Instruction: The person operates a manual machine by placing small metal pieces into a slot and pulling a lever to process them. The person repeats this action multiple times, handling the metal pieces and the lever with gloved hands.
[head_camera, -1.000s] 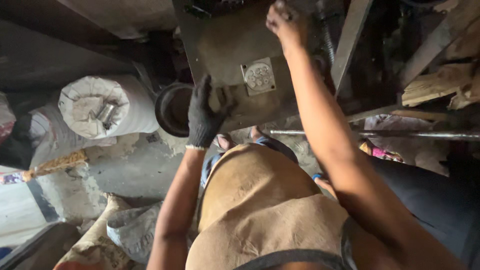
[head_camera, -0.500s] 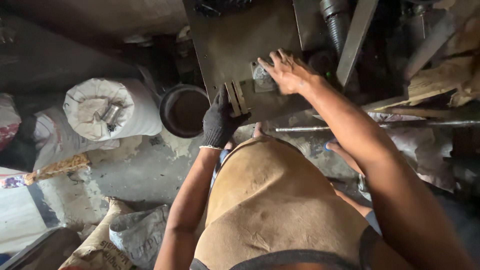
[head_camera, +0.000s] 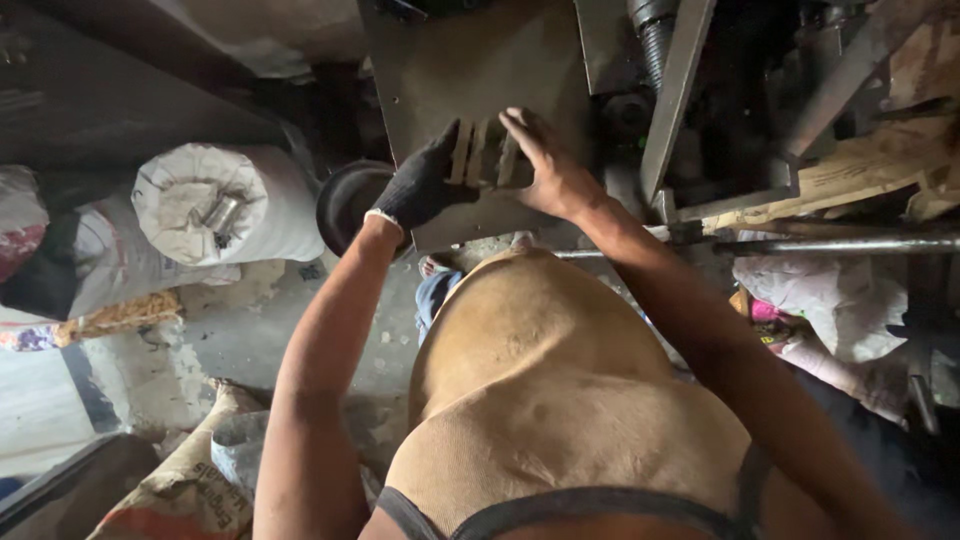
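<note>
- Gloved in black, left hand (head_camera: 420, 185) is gripping the tan slat stack (head_camera: 482, 155) against the grey machine plate (head_camera: 470, 70).
- Right hand (head_camera: 545, 170), up on the machine a second ago, is now closing bare fingers around the stack's other side.

Right hand (head_camera: 545, 165) covered part of the flat pieces (head_camera: 480, 155); their count was unclear. Sack (head_camera: 175, 485) cut off at bottom edge.

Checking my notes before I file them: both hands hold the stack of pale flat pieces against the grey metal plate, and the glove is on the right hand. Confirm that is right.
One detail is wrong. The dark glove is on the left hand; the right hand is bare. The head view shows it. The rest stands: both hands hold the stack of pale flat pieces against the grey metal plate.
</note>
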